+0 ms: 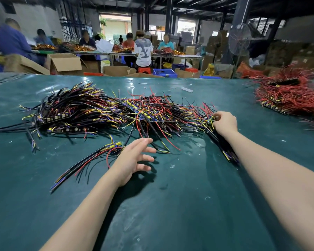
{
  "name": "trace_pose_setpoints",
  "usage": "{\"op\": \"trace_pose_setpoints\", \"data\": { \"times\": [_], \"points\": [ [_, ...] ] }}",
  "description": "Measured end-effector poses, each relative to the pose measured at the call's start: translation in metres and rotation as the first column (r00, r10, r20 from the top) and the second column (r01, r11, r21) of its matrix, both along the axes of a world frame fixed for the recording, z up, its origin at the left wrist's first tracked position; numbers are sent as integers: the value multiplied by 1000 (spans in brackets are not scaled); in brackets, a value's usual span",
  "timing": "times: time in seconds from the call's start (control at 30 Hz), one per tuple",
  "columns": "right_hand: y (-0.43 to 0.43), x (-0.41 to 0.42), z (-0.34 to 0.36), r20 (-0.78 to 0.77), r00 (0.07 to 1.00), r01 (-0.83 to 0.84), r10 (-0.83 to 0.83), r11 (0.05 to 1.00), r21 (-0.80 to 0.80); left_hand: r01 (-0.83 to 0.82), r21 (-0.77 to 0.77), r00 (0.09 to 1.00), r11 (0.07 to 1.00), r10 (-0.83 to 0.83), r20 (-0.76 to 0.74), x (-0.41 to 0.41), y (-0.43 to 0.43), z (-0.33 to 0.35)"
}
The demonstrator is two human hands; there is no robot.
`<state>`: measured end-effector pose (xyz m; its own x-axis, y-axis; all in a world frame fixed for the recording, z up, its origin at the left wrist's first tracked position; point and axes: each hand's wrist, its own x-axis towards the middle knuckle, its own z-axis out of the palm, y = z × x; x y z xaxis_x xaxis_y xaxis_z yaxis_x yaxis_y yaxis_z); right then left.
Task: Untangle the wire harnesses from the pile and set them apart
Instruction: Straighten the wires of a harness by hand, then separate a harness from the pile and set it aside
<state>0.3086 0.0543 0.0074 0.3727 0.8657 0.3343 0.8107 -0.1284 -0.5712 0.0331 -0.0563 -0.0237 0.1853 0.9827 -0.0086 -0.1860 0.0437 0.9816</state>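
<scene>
Our right hand (225,124) has its fingers curled in, pinching the wires of a dark harness (223,147) at the right end of the pile (116,113). This harness trails from the pile toward us, under our right forearm. Our left hand (132,160) holds nothing. Its fingers are spread and relaxed just in front of the pile's middle, close to a few black and red wire ends that stick out of it. Left of that hand, in front of the pile, lies a loose harness (91,163), its wires fanned toward us; whether a strand joins it to the pile we cannot tell. The pile rests on a green table cover (170,205). Well right of the pile sits a red wire heap (288,98).
</scene>
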Motion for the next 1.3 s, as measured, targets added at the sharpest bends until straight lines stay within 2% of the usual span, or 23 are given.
{"op": "trace_pose_setpoints", "data": {
  "times": [0.1,0.17,0.23,0.3,0.4,0.47,0.5,0.53,0.6,0.67,0.7,0.73,0.8,0.87,0.93,1.0,1.07,1.1,1.13,1.17,1.2,1.27,1.3],
  "points": [
    [-1,-4,-1,31,999,21,-21,1000,-5,4,-11,1000,1000,-3,6,0,-1,0],
    [-6,-12,-1,39,995,95,-96,995,37,6,-13,1000,1000,-6,-1,0,-2,1],
    [-15,-28,1,-83,985,165,-155,975,148,4,-19,1000,1000,-4,-6,-1,-1,0],
    [-26,-55,1,-250,964,153,-86,953,263,8,-24,999,1000,-8,-31,-1,-1,0],
    [-48,-107,-11,-394,913,35,111,938,345,17,14,994,1000,-15,-111,2,-3,1],
    [-63,-138,-26,-434,874,-66,217,939,336,-44,192,943,980,104,-315,3,-6,-2],
    [-69,-147,-34,-432,867,-118,248,945,305,-91,344,852,935,252,-459,2,-6,-2],
    [-72,-153,-40,-422,865,-175,273,950,258,-123,487,717,865,417,-559,0,-6,-2],
    [-77,-153,-45,-382,866,-274,321,946,173,-166,614,419,772,619,-665,-12,-3,0],
    [-80,-147,-43,-339,877,-302,341,939,162,-190,547,173,816,576,-799,-27,2,-1],
    [-82,-146,-41,-315,888,-292,335,940,177,-199,498,102,844,523,-846,-33,2,-2],
    [-85,-146,-39,-288,900,-275,326,940,202,-205,466,82,860,490,-868,-37,3,-3],
    [-90,-149,-35,-217,914,-278,343,918,282,-221,455,114,863,486,-867,-41,5,-4],
    [-95,-156,-32,-150,896,-354,417,877,324,-244,460,145,854,501,-853,-43,7,-5],
    [-98,-163,-32,-111,847,-474,519,834,283,-300,473,208,828,541,-815,-46,9,-4],
    [-98,-170,-35,-136,783,-587,607,794,159,-394,502,327,770,627,-707,-45,6,-1],
    [-98,-175,-34,-308,697,-653,648,751,102,-435,565,437,701,713,-548,-38,2,5],
    [-98,-176,-32,-466,608,-669,643,731,136,-415,605,497,679,727,-474,-34,0,8],
    [-98,-177,-30,-628,480,-669,612,719,190,-365,649,563,667,714,-417,-29,-3,11],
    [-98,-177,-28,-739,355,-650,572,719,245,-285,702,608,653,689,-395,-25,-5,14],
    [-97,-175,-26,-795,271,-626,544,727,284,-186,744,625,642,661,-415,-23,-7,14],
    [-96,-170,-24,-830,224,-595,512,746,300,-46,758,651,650,596,-471,-19,-8,13],
    [-96,-167,-24,-838,219,-596,499,749,290,-43,736,695,676,549,-464,-19,-9,12]
  ]
}}
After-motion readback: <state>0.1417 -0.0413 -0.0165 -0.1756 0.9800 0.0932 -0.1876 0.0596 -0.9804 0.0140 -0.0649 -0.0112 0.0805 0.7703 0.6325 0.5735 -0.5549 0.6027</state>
